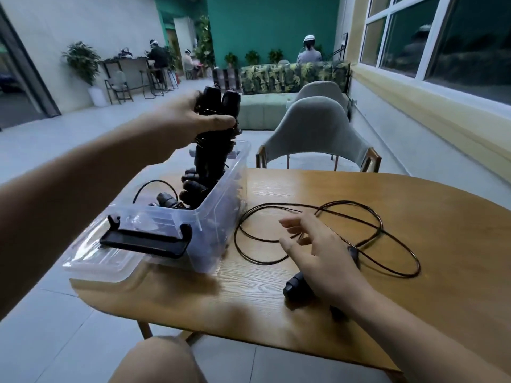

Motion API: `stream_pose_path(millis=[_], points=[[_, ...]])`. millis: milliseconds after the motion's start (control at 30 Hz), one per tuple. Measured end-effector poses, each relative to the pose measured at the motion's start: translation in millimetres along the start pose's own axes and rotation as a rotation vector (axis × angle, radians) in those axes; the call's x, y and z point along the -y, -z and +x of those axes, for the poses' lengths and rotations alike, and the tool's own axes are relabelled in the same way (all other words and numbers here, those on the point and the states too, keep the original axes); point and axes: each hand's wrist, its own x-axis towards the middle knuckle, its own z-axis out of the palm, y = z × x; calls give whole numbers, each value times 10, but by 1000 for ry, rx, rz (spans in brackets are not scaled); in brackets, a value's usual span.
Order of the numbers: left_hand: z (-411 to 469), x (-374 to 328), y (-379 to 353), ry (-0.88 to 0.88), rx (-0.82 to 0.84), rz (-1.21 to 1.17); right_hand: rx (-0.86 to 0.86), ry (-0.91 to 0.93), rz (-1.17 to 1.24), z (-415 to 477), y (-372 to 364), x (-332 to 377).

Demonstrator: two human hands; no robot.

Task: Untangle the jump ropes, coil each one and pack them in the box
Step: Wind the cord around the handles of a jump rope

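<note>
Ahead, grey chair behind table; lid against box.

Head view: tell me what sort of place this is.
Probably a café-style lounge or shared common room: a bar counter with tall stools stands at the back left, a leaf-patterned sofa with potted plants behind it sits ahead, and padded chairs face the wooden table beside large windows.
</note>
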Motion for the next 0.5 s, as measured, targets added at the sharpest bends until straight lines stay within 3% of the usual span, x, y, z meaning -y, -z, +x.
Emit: stream_pose_path(millis=[67, 233, 500], points=[[62, 31, 152, 20, 31, 98, 7, 10, -1, 19, -41, 3], [186, 246, 343, 59, 181, 664, 34, 19, -1, 76, -122, -30], [408, 783, 132, -49, 499, 1027, 69, 8, -5, 110, -185, -58]])
